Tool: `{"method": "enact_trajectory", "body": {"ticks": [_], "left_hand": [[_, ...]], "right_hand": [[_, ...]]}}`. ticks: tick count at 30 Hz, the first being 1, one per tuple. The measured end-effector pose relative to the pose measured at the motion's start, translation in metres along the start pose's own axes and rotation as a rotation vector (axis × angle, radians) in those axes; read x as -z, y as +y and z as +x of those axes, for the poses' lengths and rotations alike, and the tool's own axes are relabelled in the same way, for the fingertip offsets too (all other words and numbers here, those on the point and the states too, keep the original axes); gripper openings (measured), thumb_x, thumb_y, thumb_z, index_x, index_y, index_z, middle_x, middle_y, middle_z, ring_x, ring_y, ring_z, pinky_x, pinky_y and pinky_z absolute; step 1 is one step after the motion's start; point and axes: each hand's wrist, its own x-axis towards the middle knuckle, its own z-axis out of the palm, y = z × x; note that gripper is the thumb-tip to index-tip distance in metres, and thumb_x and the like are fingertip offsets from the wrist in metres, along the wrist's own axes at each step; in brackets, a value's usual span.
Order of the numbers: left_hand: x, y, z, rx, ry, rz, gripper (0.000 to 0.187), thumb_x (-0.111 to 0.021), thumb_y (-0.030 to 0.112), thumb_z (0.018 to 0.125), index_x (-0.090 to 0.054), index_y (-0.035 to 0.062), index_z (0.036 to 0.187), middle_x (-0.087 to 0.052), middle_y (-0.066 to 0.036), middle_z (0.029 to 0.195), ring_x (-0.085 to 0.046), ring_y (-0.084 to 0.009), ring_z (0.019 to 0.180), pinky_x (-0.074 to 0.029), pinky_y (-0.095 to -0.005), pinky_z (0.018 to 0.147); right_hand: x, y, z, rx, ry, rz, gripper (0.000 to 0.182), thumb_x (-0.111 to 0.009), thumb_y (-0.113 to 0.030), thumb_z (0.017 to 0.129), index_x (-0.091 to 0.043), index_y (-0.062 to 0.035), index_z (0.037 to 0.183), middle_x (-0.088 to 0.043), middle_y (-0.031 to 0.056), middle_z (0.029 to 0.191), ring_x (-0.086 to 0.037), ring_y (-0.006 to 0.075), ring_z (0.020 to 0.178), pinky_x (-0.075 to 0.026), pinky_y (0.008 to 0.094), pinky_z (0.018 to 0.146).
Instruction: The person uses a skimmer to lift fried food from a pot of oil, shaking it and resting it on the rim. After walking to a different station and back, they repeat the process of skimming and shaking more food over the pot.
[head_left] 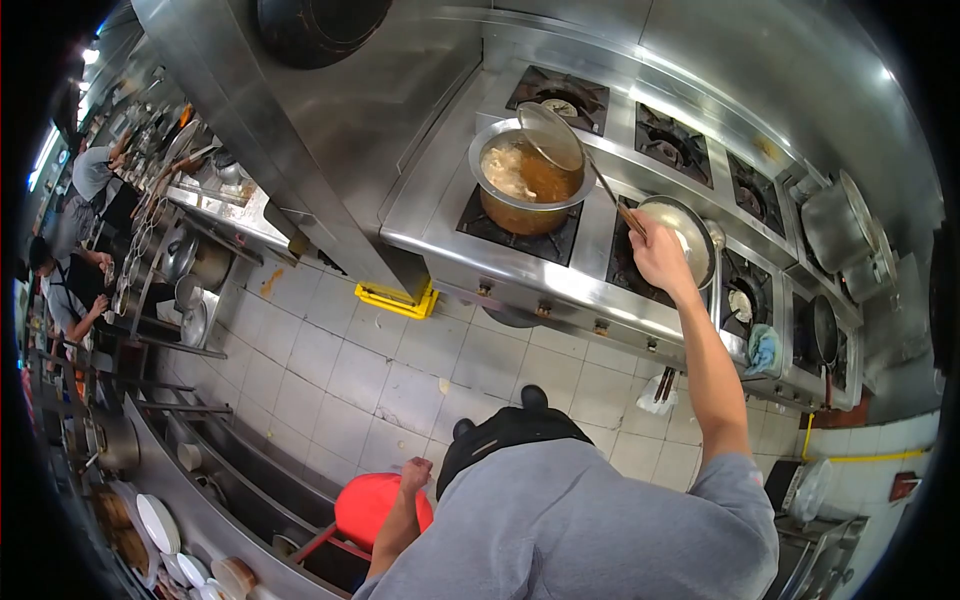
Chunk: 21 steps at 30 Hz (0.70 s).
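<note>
My right hand (662, 254) is closed round the handle of a round strainer (552, 136), whose mesh head is over the back right rim of a large metal pot (530, 215). Brown liquid with pale pieces at its left side fills the pot, which stands on a front burner. Just beside my right hand is a pan (690, 225) with pale contents on the neighbouring burner. Down at my side, near a red stool (375, 510), my left hand (415, 474) has its fingers curled; whether it holds anything is hidden.
Further burners (672, 145) line the steel stove. A blue-green cloth (764, 348) lies near its front edge, left of a black pan (820, 330). A yellow-footed post (397, 300) stands at the stove's left. Two people work at far left; plates (158, 523) sit behind me.
</note>
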Motion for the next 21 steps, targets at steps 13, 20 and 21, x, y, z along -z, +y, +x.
{"method": "enact_trajectory", "body": {"ticks": [13,20,21], "left_hand": [[-0.008,-0.003,-0.002,0.007,0.027,0.006,0.02,-0.059,0.017,0.078,-0.061,-0.0008,0.087,-0.062,-0.009,0.068,-0.06,-0.0157,0.055,-0.049,-0.0291,0.05],[-0.019,-0.02,-0.01,0.004,-0.008,-0.015,0.021,-0.059,0.018,0.079,-0.062,-0.0015,0.086,-0.062,-0.011,0.063,-0.06,-0.0169,0.053,-0.048,-0.0292,0.045],[-0.02,-0.022,-0.01,-0.015,-0.015,-0.024,0.022,-0.059,0.019,0.079,-0.062,-0.0015,0.086,-0.062,-0.01,0.063,-0.06,-0.017,0.052,-0.048,-0.0292,0.045]], "right_hand": [[-0.023,0.022,0.085,-0.53,-0.601,0.429,0.018,-0.047,-0.013,0.086,-0.054,0.0005,0.095,-0.045,0.0014,0.062,-0.036,0.0072,0.043,-0.026,0.0236,0.034],[-0.053,0.041,0.09,-0.704,-0.665,0.988,0.006,-0.043,-0.009,0.089,-0.045,-0.004,0.086,-0.046,0.0026,0.069,-0.029,0.0036,0.043,-0.02,0.0201,0.033],[-0.058,0.035,0.082,-0.711,-0.626,1.085,0.006,-0.043,-0.009,0.089,-0.044,-0.004,0.086,-0.046,0.0027,0.07,-0.029,0.0035,0.044,-0.021,0.0196,0.034]]}}
